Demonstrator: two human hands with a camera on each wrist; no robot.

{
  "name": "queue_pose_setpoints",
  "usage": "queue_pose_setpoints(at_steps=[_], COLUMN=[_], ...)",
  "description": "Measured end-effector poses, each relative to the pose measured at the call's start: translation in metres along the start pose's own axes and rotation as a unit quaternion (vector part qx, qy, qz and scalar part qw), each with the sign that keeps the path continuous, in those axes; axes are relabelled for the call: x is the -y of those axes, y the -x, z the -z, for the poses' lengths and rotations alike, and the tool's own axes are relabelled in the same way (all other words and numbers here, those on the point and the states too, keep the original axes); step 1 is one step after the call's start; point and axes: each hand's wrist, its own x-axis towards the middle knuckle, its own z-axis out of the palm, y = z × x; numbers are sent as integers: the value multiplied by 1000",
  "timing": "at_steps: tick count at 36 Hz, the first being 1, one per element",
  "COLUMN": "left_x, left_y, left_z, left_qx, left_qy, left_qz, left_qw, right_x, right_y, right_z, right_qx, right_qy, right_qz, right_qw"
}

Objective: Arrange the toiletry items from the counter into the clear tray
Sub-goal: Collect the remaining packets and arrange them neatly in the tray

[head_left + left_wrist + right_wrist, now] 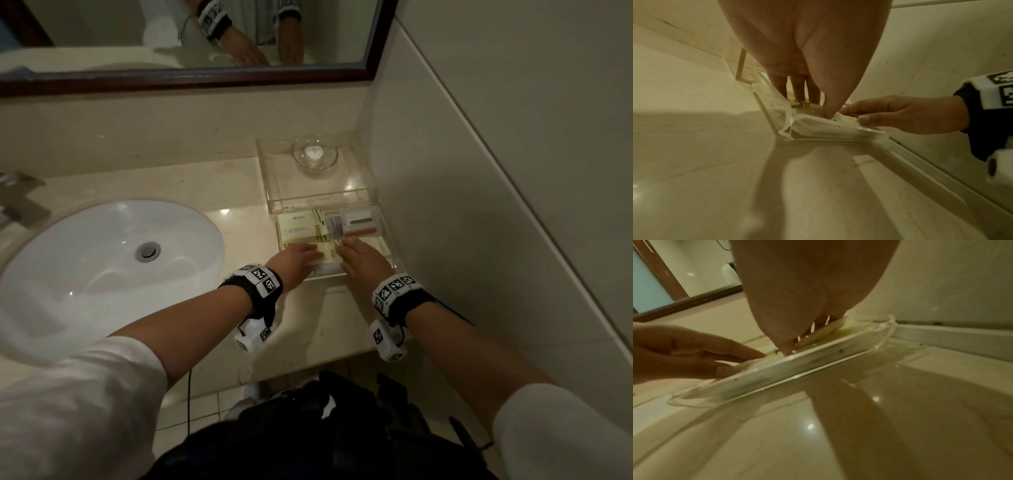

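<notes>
The clear tray [392, 255] is sitting jammed against the side wall [479, 205]; both hands, left hand [296, 258] and right hand [363, 262], are lying flat, fingers straight, pressing the yellow packets [330, 257] near its front rim.

A clear tray [390, 246] sits on the counter against the right wall, in front of a clear stand. Flat inside it lie pale yellow packets [299, 226] at left, a small grey-printed sachet [335, 226] in the middle, and a white box [359, 219] at right.
</notes>
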Motion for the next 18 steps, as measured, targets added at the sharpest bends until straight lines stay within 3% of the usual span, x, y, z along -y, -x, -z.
queue_pose_setpoints(at_steps=[7,18], left_x=[3,3], left_y=[2,3], left_z=[1,3], left_qx=[12,31], left_qy=[-8,-11], left_qz=[-16,-9], left_qw=[1000,999], right_x=[-21,-30], right_y=[7,12], right_z=[9,5], right_qx=[56,60], right_qy=[19,-52], right_qz=[-1,-5], right_qw=[998,997])
